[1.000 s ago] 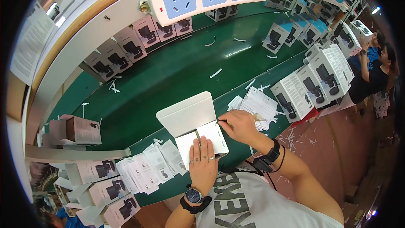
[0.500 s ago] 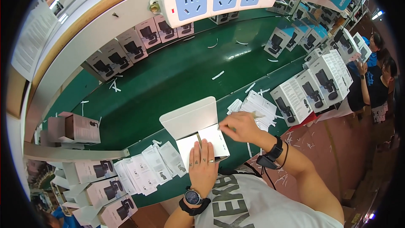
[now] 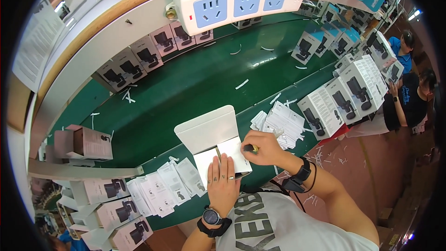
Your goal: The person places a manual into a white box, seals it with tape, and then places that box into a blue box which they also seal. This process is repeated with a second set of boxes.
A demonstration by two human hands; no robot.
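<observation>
A white carton (image 3: 208, 132) stands in front of me with its long lid flap raised at the far side. My left hand (image 3: 222, 181) lies flat on its inner flaps, fingers stretched out and holding nothing. Over the carton's right edge, my right hand (image 3: 265, 148) is closed around a small black-and-yellow object (image 3: 251, 148). Most of that object is hidden in the fist, so its kind cannot be made out. Something pale and translucent shows behind the knuckles. Just beyond the right hand is a pile of white folded leaflets (image 3: 284, 122).
More leaflets (image 3: 160, 186) are fanned out at the left. Printed cartons stand at right (image 3: 344, 97) and lower left (image 3: 123, 211); one open carton (image 3: 86, 143) lies farther left. A white power strip (image 3: 241, 2) overhangs the green belt (image 3: 186, 88). Two people are at the far right.
My right hand has turned slightly, and the black-and-yellow object now shows in its grip. The left hand stays on the carton. A person at the far right has shifted.
</observation>
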